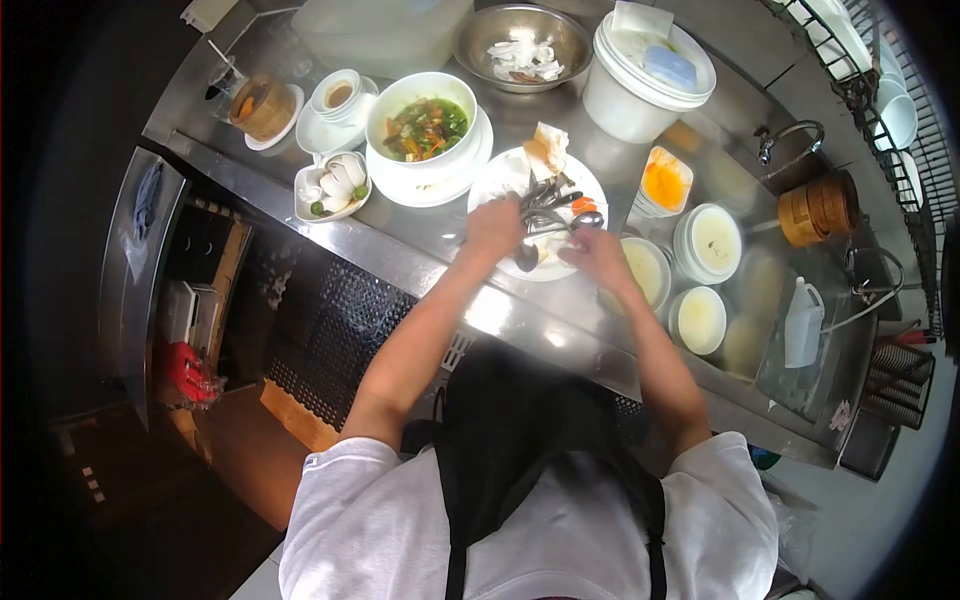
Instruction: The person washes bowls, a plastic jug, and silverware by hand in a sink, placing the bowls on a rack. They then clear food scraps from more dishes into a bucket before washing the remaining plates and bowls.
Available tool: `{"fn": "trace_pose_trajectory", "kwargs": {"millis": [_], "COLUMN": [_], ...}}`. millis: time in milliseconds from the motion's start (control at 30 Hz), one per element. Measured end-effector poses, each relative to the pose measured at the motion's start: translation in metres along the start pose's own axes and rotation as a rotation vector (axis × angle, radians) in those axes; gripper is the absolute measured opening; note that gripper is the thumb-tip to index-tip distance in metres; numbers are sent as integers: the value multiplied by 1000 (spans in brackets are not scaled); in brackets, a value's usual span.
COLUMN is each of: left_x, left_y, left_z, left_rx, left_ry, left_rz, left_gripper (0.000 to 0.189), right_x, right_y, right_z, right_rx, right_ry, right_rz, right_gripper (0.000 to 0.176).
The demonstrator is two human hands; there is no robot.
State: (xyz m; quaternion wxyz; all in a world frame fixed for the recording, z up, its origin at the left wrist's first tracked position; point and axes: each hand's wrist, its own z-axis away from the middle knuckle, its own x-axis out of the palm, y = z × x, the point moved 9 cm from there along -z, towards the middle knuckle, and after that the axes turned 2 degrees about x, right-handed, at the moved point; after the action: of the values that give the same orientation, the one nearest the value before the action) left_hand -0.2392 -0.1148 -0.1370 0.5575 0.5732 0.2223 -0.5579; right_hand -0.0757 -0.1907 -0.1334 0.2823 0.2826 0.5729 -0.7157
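Observation:
A white plate [591,180] on the steel counter carries a heap of spoons and other cutlery [543,205], with orange scraps, crumpled tissue and food remains. My left hand [495,228] is over the plate's left side, its fingers curled on the cutlery. One spoon [526,258] points down beside those fingers. At the plate's right edge is my right hand [598,255], fingers bent inward just below another spoon bowl [587,220]. What its fingertips hold, if anything, is hidden.
Left of the plate stand a white bowl of vegetable leftovers [425,125] and a dish with spoons and limes [333,187]. Behind are a steel bowl with tissues [523,50] and a white bucket [640,95]. Stacked bowls [708,243] and a jug [803,325] occupy the sink [765,290].

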Motion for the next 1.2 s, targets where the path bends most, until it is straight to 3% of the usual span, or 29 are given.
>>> {"fn": "trace_pose_trajectory", "kwargs": {"millis": [133,200,300,367,433,467,600,667,767,800,900,1067,1200], "left_x": [-7,-15,-22,-24,-25,-29,-43,-59,-53,-53,-49,-35,-24], "left_y": [-1,5,10,12,11,13,18,23,14,14,12,-5,-9], "left_z": [-1,3,1,-2,-2,-1,2,6,-3,-2,5,7,7], "left_rx": [26,40,35,37,52,68,117,136,96,96,80,21,132], "left_ry": [20,23,42,42,23,35,57,98,14,19,-11,-115,55], "left_rz": [35,12,2,-16,-55,-66,-105,-113,-63,-52,22,283,52], "left_gripper": [39,40,40,38,36,34,30,25,25,26,28,29,29], "right_x": [-19,-41,-94,-107,-103,-94,-23,20,25,43,47,41,28], "right_y": [-5,-5,-82,-102,-101,-88,-24,4,-16,-10,-16,-32,-43], "right_z": [3,-15,-52,-74,-86,-87,-36,-19,7,2,-9,-8,7], "right_rx": [74,159,96,19,-60,-184,65,49,197,212,217,113,86], "right_ry": [-79,-8,-16,-18,12,69,-5,111,268,217,166,154,192], "right_rz": [-269,-507,-789,-767,-560,-510,-317,-351,-432,-651,-378,-287,-9], "right_gripper": [26,24,29,29,27,21,21,24,32,37,33,25,25]}}
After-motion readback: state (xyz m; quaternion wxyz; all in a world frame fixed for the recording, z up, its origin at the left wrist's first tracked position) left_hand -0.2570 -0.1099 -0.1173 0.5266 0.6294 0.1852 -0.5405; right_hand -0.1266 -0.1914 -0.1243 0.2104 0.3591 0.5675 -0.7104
